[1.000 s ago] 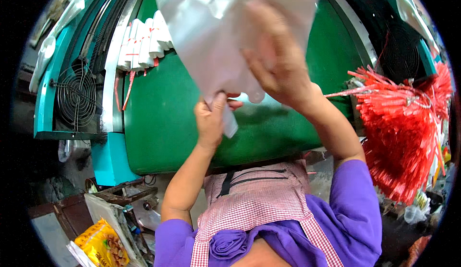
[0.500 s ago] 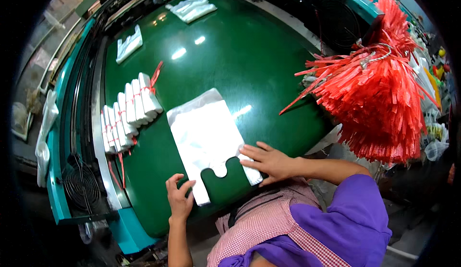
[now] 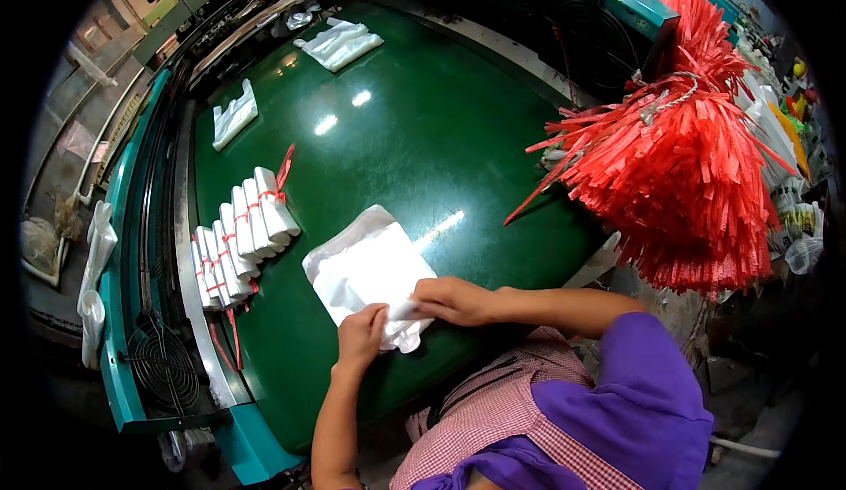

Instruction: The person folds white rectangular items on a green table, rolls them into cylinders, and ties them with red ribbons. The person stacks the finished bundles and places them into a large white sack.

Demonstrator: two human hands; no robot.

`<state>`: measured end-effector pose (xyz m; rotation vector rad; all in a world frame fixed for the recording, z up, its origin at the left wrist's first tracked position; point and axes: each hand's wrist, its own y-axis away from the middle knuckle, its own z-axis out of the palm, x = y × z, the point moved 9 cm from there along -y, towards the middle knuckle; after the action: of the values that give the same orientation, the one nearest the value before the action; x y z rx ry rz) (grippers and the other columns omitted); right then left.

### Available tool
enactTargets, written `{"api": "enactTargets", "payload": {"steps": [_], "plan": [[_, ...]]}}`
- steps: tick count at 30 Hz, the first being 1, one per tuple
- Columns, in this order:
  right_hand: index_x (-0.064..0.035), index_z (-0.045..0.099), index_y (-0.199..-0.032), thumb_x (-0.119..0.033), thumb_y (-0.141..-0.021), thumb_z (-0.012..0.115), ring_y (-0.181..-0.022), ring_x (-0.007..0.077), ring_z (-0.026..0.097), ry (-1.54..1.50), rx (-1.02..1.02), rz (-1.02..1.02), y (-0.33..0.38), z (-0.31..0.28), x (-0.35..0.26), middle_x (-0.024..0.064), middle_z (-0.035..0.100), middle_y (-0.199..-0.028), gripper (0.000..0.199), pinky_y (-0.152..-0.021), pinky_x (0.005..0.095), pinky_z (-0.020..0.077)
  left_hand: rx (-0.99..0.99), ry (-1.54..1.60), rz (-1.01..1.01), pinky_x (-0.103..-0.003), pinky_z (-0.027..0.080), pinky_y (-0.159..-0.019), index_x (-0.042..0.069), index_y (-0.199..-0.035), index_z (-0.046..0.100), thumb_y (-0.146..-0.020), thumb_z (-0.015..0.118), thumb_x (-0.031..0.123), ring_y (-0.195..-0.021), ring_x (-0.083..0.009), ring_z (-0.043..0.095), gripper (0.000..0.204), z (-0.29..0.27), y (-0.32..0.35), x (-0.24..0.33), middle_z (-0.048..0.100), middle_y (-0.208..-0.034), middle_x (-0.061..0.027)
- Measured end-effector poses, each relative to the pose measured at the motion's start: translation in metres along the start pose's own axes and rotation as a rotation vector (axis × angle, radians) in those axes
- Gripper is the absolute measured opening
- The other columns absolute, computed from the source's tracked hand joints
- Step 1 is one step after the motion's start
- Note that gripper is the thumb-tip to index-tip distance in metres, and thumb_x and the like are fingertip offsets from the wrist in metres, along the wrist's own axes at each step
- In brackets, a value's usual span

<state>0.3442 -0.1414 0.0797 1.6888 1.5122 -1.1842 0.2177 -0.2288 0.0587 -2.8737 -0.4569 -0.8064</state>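
A white plastic vest-style carrier bag [image 3: 361,256], perhaps a small stack of them, lies on the green table [image 3: 370,146] close to my body. Its handle end, nearest me, is being folded inward. My left hand [image 3: 361,340] is closed on the handle edge at the left. Beside it, my right hand [image 3: 456,301] grips the other handle, knuckles up, the two hands almost meeting. The fingertips are partly hidden under the folded plastic. Left of the bag stands a row of several folded white bag bundles [image 3: 251,226], tied with red strips.
A large bunch of red plastic strips [image 3: 679,181] hangs at the right. More white bags [image 3: 339,45] lie at the table's far end, with another bag [image 3: 234,116] at the far left. A teal metal frame [image 3: 256,444] and a black coil [image 3: 165,368] border the left side.
Both hands have moved inward and taken hold of the bag's handles, which lay flat before and are now folded over. The whole view has shifted slightly.
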Motion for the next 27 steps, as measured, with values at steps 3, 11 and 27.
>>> {"api": "enactTargets", "payload": {"steps": [3,11,27], "plan": [[-0.0051,0.06,-0.102,-0.027,-0.091,0.052,-0.075,0.0358,0.061,0.193,0.056,0.077,-0.026,0.013,0.01,0.019,0.063,-0.08,0.026,-0.067,0.0428,0.0471,0.089,-0.11,0.015,-0.039,0.048,-0.06,0.004,-0.102,0.061,-0.076,0.064,0.009,-0.071,-0.031,0.062,0.026,-0.005,0.005,0.014,0.063,-0.085,-0.0137],[0.0001,0.058,-0.103,-0.019,-0.082,0.053,-0.12,0.0316,0.046,0.729,-0.094,-0.272,-0.003,0.059,0.005,0.0175,0.049,-0.129,0.029,-0.089,0.0441,0.0424,0.144,-0.29,0.47,-0.04,0.044,-0.094,0.003,-0.119,0.058,-0.078,0.052,0.004,-0.111,-0.0319,0.056,0.041,0.011,0.087,0.075,0.054,-0.127,-0.0185],[0.0018,0.042,-0.13,-0.027,-0.079,0.066,-0.135,0.0346,0.029,0.634,-0.004,-0.254,-0.021,0.05,0.001,0.0209,0.035,-0.142,0.063,-0.109,0.0435,0.0272,0.219,-0.433,0.344,-0.036,0.046,-0.085,0.002,-0.113,0.056,-0.075,0.066,0.01,-0.099,-0.0293,0.056,0.04,-0.011,0.041,0.05,0.057,-0.109,-0.0136]]}}
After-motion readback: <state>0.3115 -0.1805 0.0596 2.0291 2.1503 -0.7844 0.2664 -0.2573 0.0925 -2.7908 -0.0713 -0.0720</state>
